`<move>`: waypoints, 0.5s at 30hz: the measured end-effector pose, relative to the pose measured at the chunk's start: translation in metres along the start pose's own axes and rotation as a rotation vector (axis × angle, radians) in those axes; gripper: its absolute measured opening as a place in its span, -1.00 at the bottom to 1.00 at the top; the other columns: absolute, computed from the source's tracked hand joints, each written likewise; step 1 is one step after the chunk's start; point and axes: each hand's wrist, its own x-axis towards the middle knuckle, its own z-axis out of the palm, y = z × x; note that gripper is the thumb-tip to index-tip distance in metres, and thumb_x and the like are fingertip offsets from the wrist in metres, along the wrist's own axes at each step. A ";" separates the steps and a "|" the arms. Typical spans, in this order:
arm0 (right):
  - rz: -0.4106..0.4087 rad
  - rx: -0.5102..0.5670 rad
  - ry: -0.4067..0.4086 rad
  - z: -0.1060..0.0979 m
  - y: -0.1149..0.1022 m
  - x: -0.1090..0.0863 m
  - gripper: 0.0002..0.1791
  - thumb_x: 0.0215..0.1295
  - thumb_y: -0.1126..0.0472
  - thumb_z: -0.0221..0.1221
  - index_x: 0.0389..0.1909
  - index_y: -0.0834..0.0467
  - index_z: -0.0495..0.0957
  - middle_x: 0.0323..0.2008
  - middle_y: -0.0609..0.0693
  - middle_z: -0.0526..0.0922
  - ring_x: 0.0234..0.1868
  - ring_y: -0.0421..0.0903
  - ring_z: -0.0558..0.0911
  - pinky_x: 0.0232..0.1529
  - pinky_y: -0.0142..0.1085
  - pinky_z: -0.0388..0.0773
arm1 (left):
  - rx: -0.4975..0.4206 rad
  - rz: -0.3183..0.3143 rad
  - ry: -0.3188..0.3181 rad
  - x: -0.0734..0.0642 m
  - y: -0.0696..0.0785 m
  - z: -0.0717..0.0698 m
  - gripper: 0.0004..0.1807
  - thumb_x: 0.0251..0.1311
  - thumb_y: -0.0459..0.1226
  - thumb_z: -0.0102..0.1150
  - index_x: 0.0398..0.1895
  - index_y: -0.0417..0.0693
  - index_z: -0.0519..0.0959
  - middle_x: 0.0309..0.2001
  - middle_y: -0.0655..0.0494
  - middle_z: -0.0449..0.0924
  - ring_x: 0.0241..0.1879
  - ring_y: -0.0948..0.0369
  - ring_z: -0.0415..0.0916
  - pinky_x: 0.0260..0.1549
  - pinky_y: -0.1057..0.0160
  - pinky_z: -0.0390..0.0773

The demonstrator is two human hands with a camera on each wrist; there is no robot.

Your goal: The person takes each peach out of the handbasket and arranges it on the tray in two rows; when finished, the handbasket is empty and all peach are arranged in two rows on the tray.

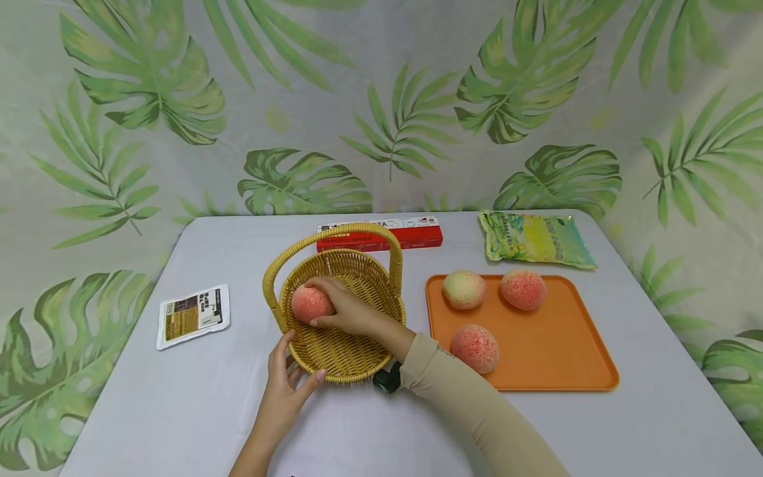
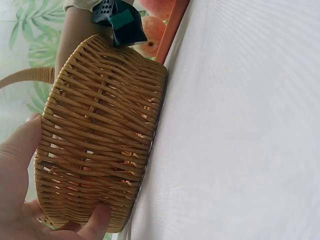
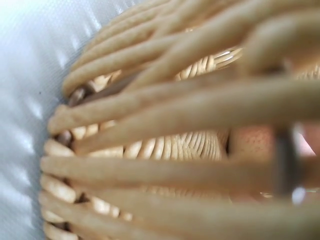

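A round wicker basket (image 1: 353,361) with an arched handle stands on the white table. Inside it, at its left side, my right hand (image 1: 348,310) grips a pink peach (image 1: 311,305) from above and the right. My left hand (image 1: 285,383) holds the basket's front left side, with its thumb near the rim; in the left wrist view its fingers (image 2: 99,220) lie against the woven wall (image 2: 100,125). The right wrist view shows mostly blurred wicker strands (image 3: 165,170), with a bit of pink peach (image 3: 252,142) behind them.
Right of the basket is an orange tray (image 1: 554,351) with a pale peach (image 1: 463,289) and two pink peaches (image 1: 523,289). Behind stand a red and white tomato sauce box (image 1: 411,236) and a green-yellow bag (image 1: 536,240). A flat packet (image 1: 193,317) lies at left.
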 end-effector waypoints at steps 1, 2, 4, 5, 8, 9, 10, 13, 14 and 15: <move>-0.011 0.001 -0.003 0.000 0.000 0.000 -0.33 0.09 0.10 0.26 0.21 -0.03 0.18 0.21 -0.01 0.20 0.17 -0.08 0.28 0.07 -0.21 0.37 | -0.001 0.001 0.000 0.000 0.000 0.000 -0.10 0.07 -0.32 0.23 0.35 -0.21 -0.15 0.29 -0.22 -0.22 0.21 -0.18 -0.01 0.16 0.07 0.17; -0.018 0.001 -0.004 0.000 0.000 0.000 -0.33 0.09 0.11 0.26 0.20 -0.02 0.18 0.20 -0.02 0.22 0.16 -0.09 0.28 0.07 -0.23 0.36 | -0.002 0.001 0.001 0.000 -0.001 0.000 -0.10 0.07 -0.32 0.23 0.35 -0.20 -0.15 0.29 -0.22 -0.22 0.21 -0.18 -0.01 0.16 0.08 0.17; -0.028 0.001 -0.008 0.000 0.000 0.000 -0.34 0.09 0.11 0.26 0.20 0.00 0.18 0.18 -0.02 0.25 0.15 -0.11 0.29 0.07 -0.26 0.37 | -0.003 0.000 0.001 0.001 -0.003 0.000 -0.09 0.06 -0.31 0.24 0.35 -0.19 -0.15 0.29 -0.22 -0.22 0.21 -0.18 -0.01 0.16 0.08 0.17; -0.031 0.002 -0.008 0.000 0.000 0.000 -0.35 0.10 0.12 0.26 0.19 0.00 0.19 0.17 -0.03 0.26 0.14 -0.12 0.30 0.07 -0.27 0.37 | -0.003 -0.002 0.000 0.001 -0.004 0.000 -0.09 0.06 -0.31 0.24 0.35 -0.19 -0.15 0.29 -0.21 -0.23 0.21 -0.18 -0.01 0.16 0.08 0.17; -0.035 -0.010 -0.008 -0.001 -0.001 0.000 -0.35 0.10 0.12 0.26 0.19 0.00 0.18 0.17 -0.03 0.26 0.14 -0.13 0.30 0.06 -0.28 0.37 | -0.005 -0.006 -0.002 0.002 -0.006 0.000 -0.09 0.07 -0.32 0.24 0.35 -0.18 -0.16 0.30 -0.21 -0.23 0.21 -0.18 -0.02 0.16 0.08 0.17; -0.035 -0.012 -0.008 0.000 -0.001 0.000 -0.35 0.10 0.12 0.25 0.19 0.00 0.19 0.16 -0.03 0.27 0.13 -0.13 0.31 0.05 -0.29 0.37 | -0.006 -0.008 -0.002 0.002 -0.006 0.000 -0.09 0.07 -0.32 0.23 0.35 -0.18 -0.16 0.30 -0.21 -0.23 0.21 -0.17 -0.02 0.16 0.07 0.17; -0.032 -0.015 -0.008 0.000 -0.001 0.000 -0.35 0.10 0.12 0.26 0.19 0.00 0.19 0.16 -0.03 0.27 0.13 -0.13 0.31 0.05 -0.29 0.38 | -0.006 -0.008 -0.003 0.002 -0.006 0.000 -0.09 0.07 -0.32 0.23 0.35 -0.18 -0.16 0.30 -0.21 -0.23 0.21 -0.18 -0.02 0.16 0.07 0.17; -0.023 -0.019 -0.008 0.000 -0.001 -0.001 -0.34 0.09 0.11 0.26 0.19 -0.02 0.18 0.15 -0.02 0.27 0.11 -0.12 0.33 0.02 -0.30 0.40 | -0.007 -0.008 -0.003 0.001 -0.004 0.000 -0.09 0.07 -0.31 0.23 0.35 -0.18 -0.16 0.30 -0.21 -0.23 0.21 -0.18 -0.02 0.16 0.07 0.17; -0.020 -0.015 -0.008 0.000 -0.001 -0.001 -0.34 0.09 0.11 0.26 0.19 -0.02 0.18 0.15 -0.01 0.27 0.11 -0.12 0.33 0.02 -0.30 0.40 | -0.008 -0.008 -0.004 0.001 -0.003 0.000 -0.09 0.07 -0.31 0.23 0.35 -0.18 -0.16 0.30 -0.21 -0.23 0.21 -0.17 -0.02 0.16 0.07 0.17; -0.019 -0.013 -0.007 0.000 -0.001 -0.001 -0.34 0.09 0.12 0.26 0.19 -0.02 0.18 0.14 -0.01 0.27 0.10 -0.12 0.34 0.01 -0.30 0.40 | -0.008 -0.008 -0.003 0.001 -0.003 0.000 -0.10 0.07 -0.31 0.23 0.35 -0.18 -0.15 0.30 -0.21 -0.23 0.21 -0.18 -0.02 0.16 0.07 0.16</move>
